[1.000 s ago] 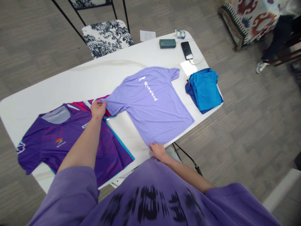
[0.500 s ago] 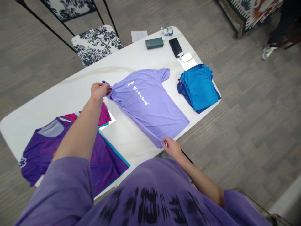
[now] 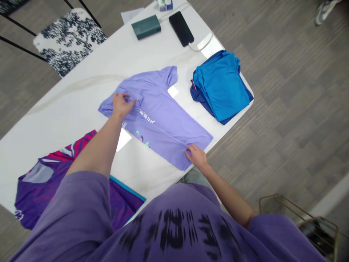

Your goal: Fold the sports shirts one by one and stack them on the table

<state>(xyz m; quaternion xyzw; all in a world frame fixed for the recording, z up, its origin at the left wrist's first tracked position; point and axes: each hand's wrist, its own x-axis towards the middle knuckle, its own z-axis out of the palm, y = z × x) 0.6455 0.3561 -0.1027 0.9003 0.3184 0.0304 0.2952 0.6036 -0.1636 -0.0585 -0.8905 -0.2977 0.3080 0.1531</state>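
Note:
A lavender T-shirt (image 3: 169, 109) with white lettering lies on the white table, partly folded over itself lengthwise. My left hand (image 3: 122, 105) is closed on the shirt's cloth near the shoulder end, thumb and fingers pinching a gathered bit. At the hem end by the table's near edge, my right hand (image 3: 196, 155) pinches the folded edge. A green and dark print shows on the near flap of the shirt. The sleeve by my left hand lies bunched on the table.
A purple and pink jersey (image 3: 122, 203) lies to the left, partly under my left arm. Folded blue clothes (image 3: 220, 87) are stacked at the right end. Behind them sit a phone (image 3: 181, 29) with a cable, a green case (image 3: 146, 27) and a small box (image 3: 165, 4). A patterned chair (image 3: 69, 40) stands beyond.
Both hands have brought the shirt's near side inward over its middle, covering part of the lettering and showing a printed area. My view has shifted closer to the table.

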